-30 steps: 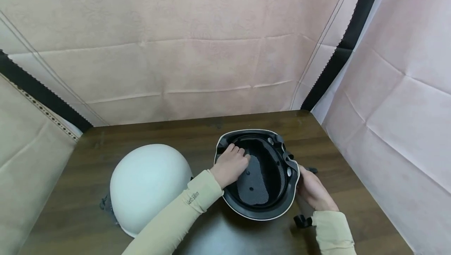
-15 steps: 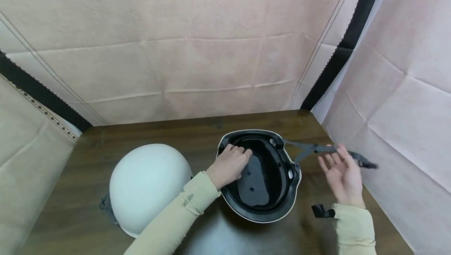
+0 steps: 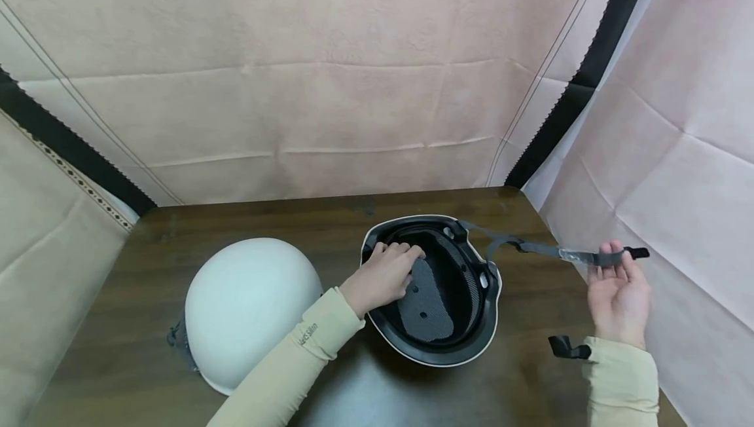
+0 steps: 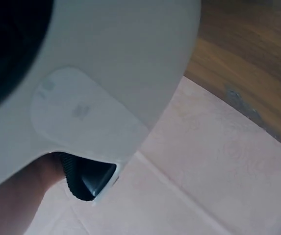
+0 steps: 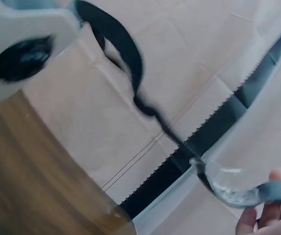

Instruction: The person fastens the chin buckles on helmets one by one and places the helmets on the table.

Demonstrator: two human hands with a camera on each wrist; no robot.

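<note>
An upturned helmet (image 3: 436, 356) with a black padded inside and a white outer shell is over the right half of the table. My left hand (image 3: 381, 280) grips its left side, fingers curled over the rim into the padding. The white shell (image 4: 115, 54) fills much of the left wrist view, and that hand is partly hidden behind it. Out to the right, my right hand (image 3: 620, 296) pinches the grey chin strap (image 3: 538, 249) near its black-tipped end. The strap stretches from the helmet's right side; a clear plastic wrap (image 5: 233, 195) is around part of it.
A second helmet (image 3: 250, 312), white and dome-up, sits on the left of the wooden table (image 3: 306, 221), beside my left forearm. Grey straps (image 3: 177, 342) poke out from under it. Pale fabric walls (image 3: 353, 106) stand behind and at both sides.
My right hand has gone from the helmet's right side out to the right, drawing the chin strap out long. My left hand keeps its grip on the helmet's left rim.
</note>
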